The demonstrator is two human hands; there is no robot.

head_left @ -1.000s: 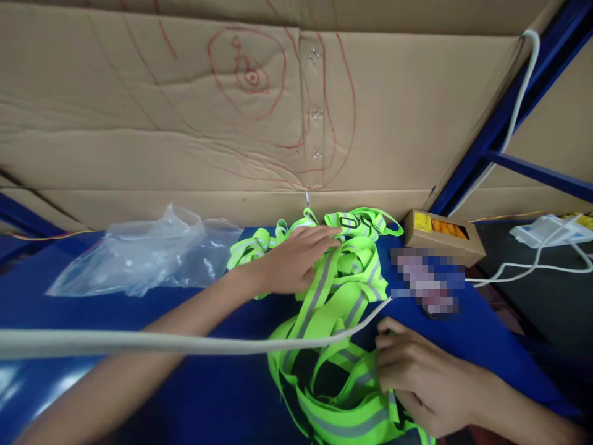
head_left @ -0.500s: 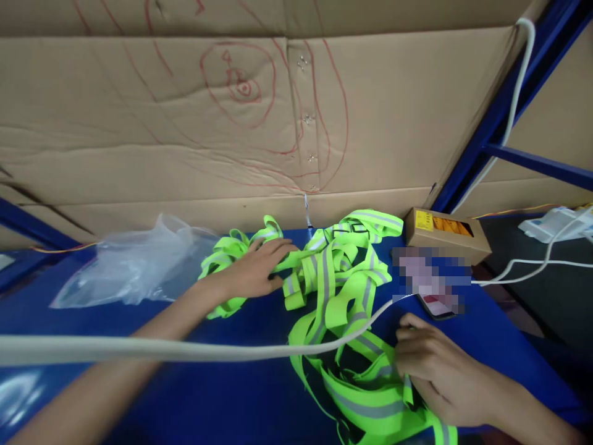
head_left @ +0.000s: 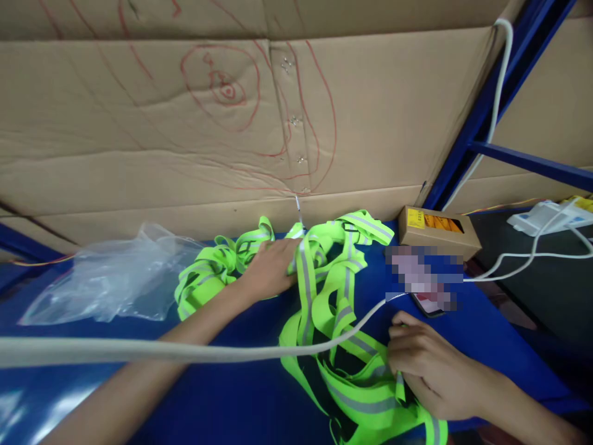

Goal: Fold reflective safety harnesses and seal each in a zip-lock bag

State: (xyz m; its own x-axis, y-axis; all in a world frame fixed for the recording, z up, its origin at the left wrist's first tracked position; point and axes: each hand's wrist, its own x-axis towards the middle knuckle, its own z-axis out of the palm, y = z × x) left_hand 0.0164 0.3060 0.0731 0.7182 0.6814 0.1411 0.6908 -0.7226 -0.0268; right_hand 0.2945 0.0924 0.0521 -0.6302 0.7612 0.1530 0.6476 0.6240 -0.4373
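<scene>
A tangle of neon-green reflective straps (head_left: 365,405) with grey stripes and black buckles spreads over the blue tabletop. My left hand (head_left: 273,267) reaches into the far part of the tangle, its fingers curled round a strap and their tips partly hidden. Another looped bunch of the same straps (head_left: 204,278) lies just left of that hand. Nearer and to the right, my right hand (head_left: 430,364) is closed in a fist on a strap, whose end hangs below the fingers.
A white cable (head_left: 222,353) crosses in front of my view to a phone (head_left: 428,303), partly blurred out. A clear plastic bag (head_left: 111,275) lies at left. Behind the phone stands a small cardboard box (head_left: 435,232) with orange contents. A cardboard wall (head_left: 380,111) closes off the back.
My left hand has moved from resting over the straps with fingers stretched to closing on them, shifting the far tangle. My right hand keeps its hold. The view has turned slightly right.
</scene>
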